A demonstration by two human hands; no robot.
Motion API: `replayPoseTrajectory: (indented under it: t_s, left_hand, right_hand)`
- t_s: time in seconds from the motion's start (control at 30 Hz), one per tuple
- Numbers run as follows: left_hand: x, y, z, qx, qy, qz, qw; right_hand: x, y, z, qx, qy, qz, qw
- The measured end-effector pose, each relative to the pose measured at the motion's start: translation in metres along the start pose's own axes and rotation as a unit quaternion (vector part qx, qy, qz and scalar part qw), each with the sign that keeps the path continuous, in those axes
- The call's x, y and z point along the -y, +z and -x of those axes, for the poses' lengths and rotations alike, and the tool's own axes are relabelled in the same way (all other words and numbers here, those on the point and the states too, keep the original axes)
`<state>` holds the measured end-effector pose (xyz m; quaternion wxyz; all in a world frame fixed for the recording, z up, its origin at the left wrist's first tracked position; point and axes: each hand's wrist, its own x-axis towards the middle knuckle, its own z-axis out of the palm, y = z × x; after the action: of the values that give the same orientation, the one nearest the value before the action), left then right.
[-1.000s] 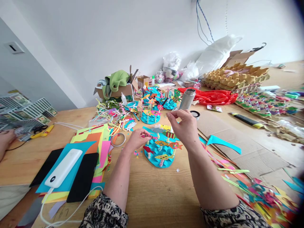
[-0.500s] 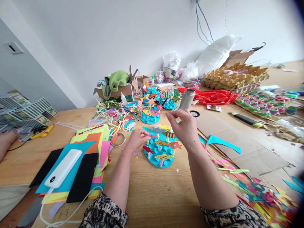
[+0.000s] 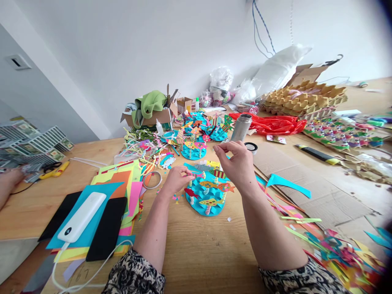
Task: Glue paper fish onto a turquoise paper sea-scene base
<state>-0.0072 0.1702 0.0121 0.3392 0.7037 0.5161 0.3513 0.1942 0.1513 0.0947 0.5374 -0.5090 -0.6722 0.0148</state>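
Note:
My left hand (image 3: 177, 179) pinches a small pink paper fish (image 3: 199, 175) by one end, over the left back part of a blue egg-tray base (image 3: 199, 207). Several paper fish stand on that base on short twisted stems, among them a yellow spotted fish (image 3: 211, 202), a dark red fish (image 3: 191, 192) and an orange fish (image 3: 208, 184). Above the base's right back side, my right hand (image 3: 237, 163) is raised with thumb and fingertips pressed together. Whatever lies between those fingertips is too small to make out. A yellow glue stick (image 3: 213, 164) lies behind the base, partly covered.
Left are coloured paper sheets (image 3: 134, 192), a white power bank (image 3: 82, 216), a phone (image 3: 107, 228) and a tape roll (image 3: 152, 180). Behind stand finished fish pieces (image 3: 193, 152) and a steel flask (image 3: 241, 127). Paper scraps (image 3: 337, 249) and cardboard (image 3: 330, 196) lie right. Another person's hand (image 3: 10, 179) shows far left.
Almost nothing differs. Both hands keep their pinches in nearly the same places, and the fish base has not moved.

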Motion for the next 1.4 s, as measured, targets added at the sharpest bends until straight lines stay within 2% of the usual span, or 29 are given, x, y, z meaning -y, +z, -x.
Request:
replayPoseTrajectory:
  t_s: [0.73, 0.87, 1.07, 1.4]
  left_hand:
    - [-0.0062, -0.0026, 0.0010, -0.001, 0.036, -0.053, 0.998]
    - [-0.0064, -0.0032, 0.0018, -0.010, 0.034, -0.077, 0.996]
    - [-0.0063, -0.0051, 0.0035, 0.014, 0.030, -0.072, 0.997]
    - [-0.0091, -0.0091, 0.0043, 0.022, 0.008, -0.044, 0.999]
  right_hand:
    - [0.0042, 0.0005, 0.0005, 0.030, 0.010, 0.002, 0.999]
    - [0.0045, 0.0022, 0.0013, 0.056, 0.017, 0.006, 0.998]
    - [0.0035, 0.0042, 0.0020, 0.118, 0.003, 0.019, 0.993]
    - [0.0020, 0.0062, 0.0025, 0.147, -0.008, 0.037, 0.988]
